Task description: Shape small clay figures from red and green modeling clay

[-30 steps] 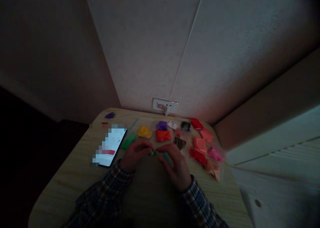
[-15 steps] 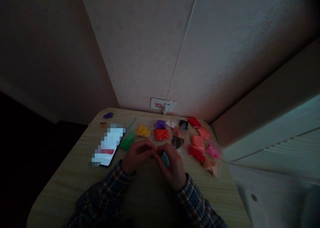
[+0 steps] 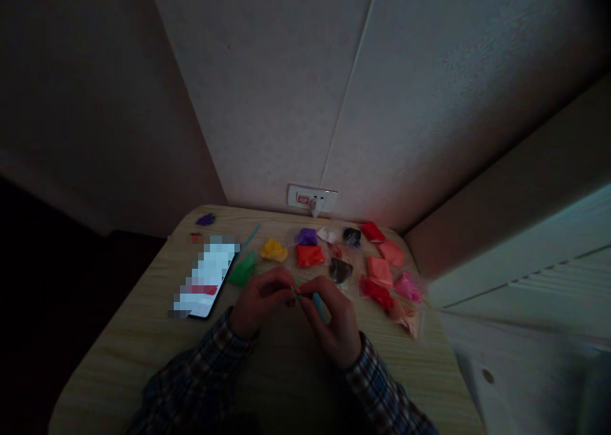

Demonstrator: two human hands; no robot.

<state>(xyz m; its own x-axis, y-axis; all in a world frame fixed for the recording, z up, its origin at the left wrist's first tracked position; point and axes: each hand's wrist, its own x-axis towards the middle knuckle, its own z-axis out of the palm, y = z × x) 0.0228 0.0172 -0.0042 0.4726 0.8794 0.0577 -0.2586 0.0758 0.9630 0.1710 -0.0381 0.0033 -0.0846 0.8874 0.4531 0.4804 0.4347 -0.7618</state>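
Over the middle of the table, my left hand [image 3: 261, 301] and my right hand [image 3: 335, 323] meet at the fingertips, both closed in a pinch. Between those fingertips shows a small green clay piece [image 3: 296, 292]; a darker bit just below it in the left fingers is too dim to make out. Across the palm of my right hand lies a light-blue clay tool [image 3: 320, 308], its lower part hidden by the hand. Nearest my left hand is a green clay packet [image 3: 243, 269]. A dark brown clay packet [image 3: 340, 270] lies just beyond my right hand.
A lit phone [image 3: 207, 282] lies at the left, its screen blurred. Behind it sit a purple clay piece [image 3: 205, 219] and a small red one [image 3: 196, 237]. A blue stick [image 3: 249, 235], a yellow packet [image 3: 273, 249] and several red and pink packets [image 3: 379, 271] line the back and right.
The fingertips have parted slightly and green now shows between them. My right hand has shifted a little to the right and down, with the blue tool in it.
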